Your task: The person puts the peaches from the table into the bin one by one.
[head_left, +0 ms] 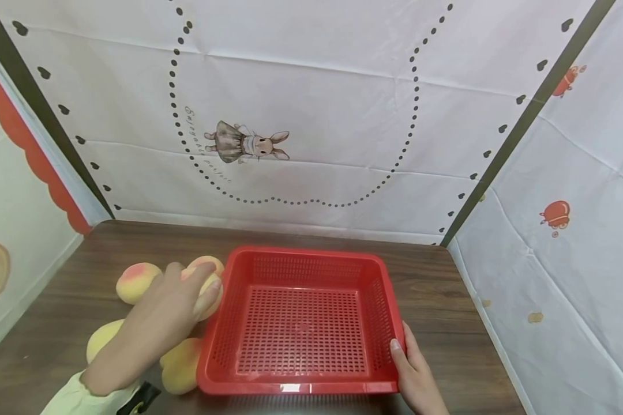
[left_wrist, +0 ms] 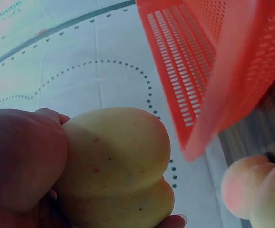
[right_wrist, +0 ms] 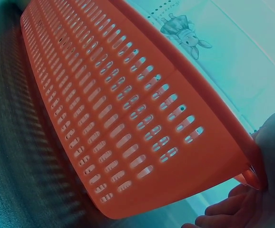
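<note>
My left hand [head_left: 161, 311] grips a yellow peach [head_left: 210, 298] with a pinkish blush, just beside the left rim of the red plastic basket [head_left: 301, 385]. The left wrist view shows that peach [left_wrist: 118, 166] up close, its groove facing the camera and a fingertip under its lower edge. Around the hand lie a peach [head_left: 137, 282] at the far left, another [head_left: 205, 263] partly hidden behind the fingers, and two nearer peaches [head_left: 183, 366] by my wrist. With its thumb over the rim, my right hand [head_left: 417, 372] holds the basket's front right corner.
The basket has slotted walls [right_wrist: 113, 109] and a perforated floor with nothing lying on it. Brown wood-grain table [head_left: 436, 323] surrounds it. White printed cloth [head_left: 311, 115] stands behind the table and at both sides.
</note>
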Motion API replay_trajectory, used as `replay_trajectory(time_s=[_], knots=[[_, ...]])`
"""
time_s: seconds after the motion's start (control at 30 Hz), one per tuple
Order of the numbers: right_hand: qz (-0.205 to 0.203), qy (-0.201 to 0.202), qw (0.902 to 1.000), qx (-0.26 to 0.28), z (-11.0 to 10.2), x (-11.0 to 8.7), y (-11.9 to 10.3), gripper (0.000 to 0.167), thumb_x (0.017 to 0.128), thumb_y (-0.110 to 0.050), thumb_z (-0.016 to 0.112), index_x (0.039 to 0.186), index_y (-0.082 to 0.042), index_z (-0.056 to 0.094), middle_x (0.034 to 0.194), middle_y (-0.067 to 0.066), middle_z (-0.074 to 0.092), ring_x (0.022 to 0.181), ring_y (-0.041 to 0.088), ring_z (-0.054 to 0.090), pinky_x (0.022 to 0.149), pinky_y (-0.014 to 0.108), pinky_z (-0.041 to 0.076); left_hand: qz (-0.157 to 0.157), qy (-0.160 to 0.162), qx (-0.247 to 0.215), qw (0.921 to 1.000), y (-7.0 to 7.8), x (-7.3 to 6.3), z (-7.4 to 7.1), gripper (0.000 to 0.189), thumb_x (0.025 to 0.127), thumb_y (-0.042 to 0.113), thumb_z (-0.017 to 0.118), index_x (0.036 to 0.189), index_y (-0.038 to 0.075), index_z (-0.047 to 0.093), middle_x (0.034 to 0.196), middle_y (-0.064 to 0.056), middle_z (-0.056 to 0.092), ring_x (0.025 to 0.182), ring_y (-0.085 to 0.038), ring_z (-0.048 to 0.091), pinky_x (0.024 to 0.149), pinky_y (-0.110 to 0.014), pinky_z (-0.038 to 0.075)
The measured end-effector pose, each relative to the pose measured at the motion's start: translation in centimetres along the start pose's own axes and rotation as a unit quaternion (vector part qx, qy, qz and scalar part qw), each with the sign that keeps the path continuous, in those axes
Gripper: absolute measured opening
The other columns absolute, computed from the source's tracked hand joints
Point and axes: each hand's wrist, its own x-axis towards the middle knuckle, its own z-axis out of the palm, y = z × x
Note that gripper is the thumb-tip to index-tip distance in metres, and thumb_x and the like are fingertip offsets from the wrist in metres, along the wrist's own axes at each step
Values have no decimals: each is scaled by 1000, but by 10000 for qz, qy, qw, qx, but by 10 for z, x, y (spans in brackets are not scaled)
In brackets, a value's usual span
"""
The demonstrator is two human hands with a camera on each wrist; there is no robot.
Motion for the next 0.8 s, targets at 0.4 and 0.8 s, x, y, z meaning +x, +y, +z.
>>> replay_trajectory(time_s=[0.4,0.8], knots=[[-92,50,9999,4,1,0,1,62,113,-26,41,165,-5,16,155,32,43,117,30,65,86,26,56,173,-315,133,9993,28,22,-1,29,107,45,47,129,26,55,98,-17,51,86,-36,53,63,-42,45],[-23,26,10000,77,1,1,2,61,113,-26,42,165,-7,17,155,31,44,118,31,66,86,29,56,496,-101,351,9981,51,42,4,21,107,47,46,106,28,54,86,-10,50,76,-31,51,56,-37,37]])
